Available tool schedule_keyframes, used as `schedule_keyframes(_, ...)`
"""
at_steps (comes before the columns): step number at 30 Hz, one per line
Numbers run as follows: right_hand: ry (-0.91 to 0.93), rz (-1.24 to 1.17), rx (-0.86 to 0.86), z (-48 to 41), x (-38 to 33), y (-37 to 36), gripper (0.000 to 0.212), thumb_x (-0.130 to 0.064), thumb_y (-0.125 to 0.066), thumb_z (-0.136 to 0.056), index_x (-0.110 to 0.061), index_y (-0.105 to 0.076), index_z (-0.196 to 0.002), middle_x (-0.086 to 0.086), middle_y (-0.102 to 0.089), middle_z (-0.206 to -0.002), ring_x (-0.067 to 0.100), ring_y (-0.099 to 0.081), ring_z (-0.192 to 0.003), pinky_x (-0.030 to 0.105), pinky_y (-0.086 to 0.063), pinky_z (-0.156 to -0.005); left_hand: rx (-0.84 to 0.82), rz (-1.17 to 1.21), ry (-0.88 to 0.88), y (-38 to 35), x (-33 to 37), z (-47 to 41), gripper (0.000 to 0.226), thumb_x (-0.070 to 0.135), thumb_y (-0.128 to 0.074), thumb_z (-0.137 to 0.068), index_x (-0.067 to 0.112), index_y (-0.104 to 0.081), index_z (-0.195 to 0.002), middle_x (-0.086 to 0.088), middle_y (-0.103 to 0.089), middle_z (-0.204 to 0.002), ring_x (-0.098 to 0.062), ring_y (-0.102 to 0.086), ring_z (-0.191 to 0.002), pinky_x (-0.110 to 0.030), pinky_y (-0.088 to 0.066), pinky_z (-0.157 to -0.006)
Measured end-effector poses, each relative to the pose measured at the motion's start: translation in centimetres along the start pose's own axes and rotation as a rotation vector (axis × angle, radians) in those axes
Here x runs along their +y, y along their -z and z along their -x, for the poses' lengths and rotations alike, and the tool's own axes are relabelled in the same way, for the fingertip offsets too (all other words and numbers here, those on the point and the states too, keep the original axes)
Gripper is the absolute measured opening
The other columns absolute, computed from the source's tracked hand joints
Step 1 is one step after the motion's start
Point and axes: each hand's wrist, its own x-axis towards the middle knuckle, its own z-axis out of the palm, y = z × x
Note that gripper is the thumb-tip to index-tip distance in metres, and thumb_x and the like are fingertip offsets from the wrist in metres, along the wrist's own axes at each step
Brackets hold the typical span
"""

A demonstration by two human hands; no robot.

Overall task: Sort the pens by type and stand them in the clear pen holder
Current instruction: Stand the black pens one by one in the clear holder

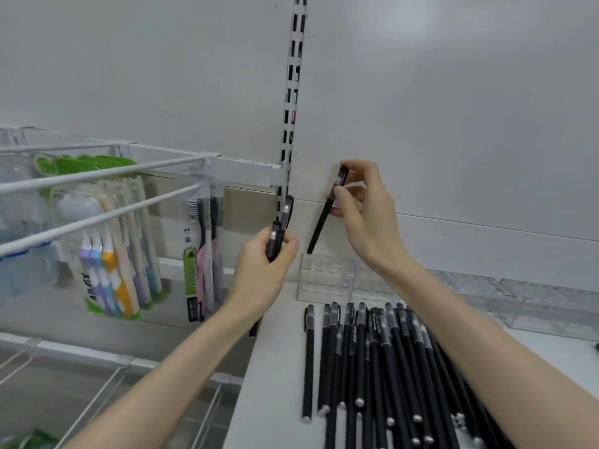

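Nearest, a heap of slim black capped pens (372,367) lies on the white shelf (269,384), with a bare strip toward its 9 o'clock edge. The left hand (262,273) grips two black pens (275,236). The right hand (366,205) pinches one black pen (322,222), its tip just above the clear plastic pen holder (324,280) at 12 o'clock.

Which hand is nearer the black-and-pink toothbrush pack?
Left. The left hand sits just right of the toothbrush pack; the right hand is farther right and higher, above the clear pen holder.
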Motion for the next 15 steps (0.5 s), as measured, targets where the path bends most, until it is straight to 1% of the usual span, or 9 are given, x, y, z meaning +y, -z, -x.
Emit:
schedule_keyframes(2, 0.014, 0.014, 0.001, 0.2, 0.2, -0.1, 0.027, -0.002, -0.048, -0.095, -0.017, -0.047, -0.117, -0.011, -0.051, -0.095, 0.023, -0.060, -0.091, 0.030, -0.058, -0.074, -0.012, -0.032, 0.034, 0.0, -0.6, -0.1, 0.009, 0.022, -0.068, -0.085, 0.022, -0.059, -0.084, 0.013, -0.045, -0.048, -0.004, -0.037, -0.043, -0.024, -0.033, -0.051)
schedule_keyframes(4, 0.023, 0.020, 0.004, 0.2, 0.3, -0.1, 0.028, 0.000, -0.048, -0.095, -0.013, -0.047, -0.119, -0.013, -0.050, -0.095, 0.023, -0.060, -0.089, 0.028, -0.058, -0.072, -0.041, -0.043, 0.067, -0.3, -1.0, 0.0, 0.020, 0.024, -0.076, -0.078, 0.021, -0.059, -0.088, 0.011, -0.047, -0.054, -0.002, -0.040, -0.044, -0.019, -0.036, -0.051)
schedule_keyframes(7, 0.023, 0.001, 0.005, 0.1, 0.3, 0.1, 0.028, 0.001, -0.049, -0.094, -0.013, -0.046, -0.118, -0.010, -0.052, -0.096, 0.023, -0.062, -0.089, 0.026, -0.058, -0.071, -0.073, -0.128, 0.050, -0.7, -1.3, 0.1, 0.030, 0.029, -0.081, -0.071, 0.024, -0.059, -0.091, 0.006, -0.050, -0.061, 0.001, -0.045, -0.050, -0.009, -0.038, -0.052)
schedule_keyframes(9, 0.024, -0.006, 0.000, 0.1, 0.3, 0.3, 0.027, 0.001, -0.050, -0.094, -0.016, -0.046, -0.115, -0.007, -0.053, -0.097, 0.025, -0.063, -0.090, 0.026, -0.059, -0.070, -0.074, -0.173, 0.044, -0.9, -1.5, 0.2, 0.032, 0.031, -0.082, -0.070, 0.021, -0.060, -0.091, 0.000, -0.050, -0.064, -0.005, -0.046, -0.053, -0.008, -0.037, -0.052)
schedule_keyframes(11, 0.028, -0.010, 0.004, 0.1, 0.4, 0.5, 0.028, 0.001, -0.050, -0.094, -0.017, -0.046, -0.114, -0.006, -0.054, -0.097, 0.026, -0.063, -0.090, 0.025, -0.058, -0.069, -0.065, -0.196, 0.036, -1.1, -1.9, 0.1, 0.035, 0.034, -0.082, -0.070, 0.013, -0.063, -0.091, -0.003, -0.049, -0.063, -0.011, -0.045, -0.055, -0.011, -0.036, -0.051)
schedule_keyframes(12, 0.028, -0.012, 0.007, 0.1, 0.5, 0.6, 0.028, 0.001, -0.051, -0.094, -0.017, -0.047, -0.114, -0.006, -0.054, -0.097, 0.026, -0.064, -0.090, 0.024, -0.058, -0.069, -0.055, -0.207, 0.032, -1.1, -2.1, 0.1, 0.036, 0.034, -0.082, -0.070, 0.011, -0.063, -0.090, -0.003, -0.049, -0.062, -0.012, -0.044, -0.055, -0.013, -0.035, -0.050)
schedule_keyframes(15, 0.021, -0.015, 0.015, 0.0, 0.8, 0.6, 0.027, 0.001, -0.051, -0.093, -0.017, -0.048, -0.113, -0.008, -0.054, -0.095, 0.025, -0.063, -0.088, 0.025, -0.058, -0.069, -0.022, -0.235, 0.009, -1.3, -2.2, 0.1, 0.030, 0.035, -0.080, -0.072, 0.016, -0.062, -0.087, -0.001, -0.049, -0.061, -0.009, -0.042, -0.051, -0.013, -0.034, -0.047)
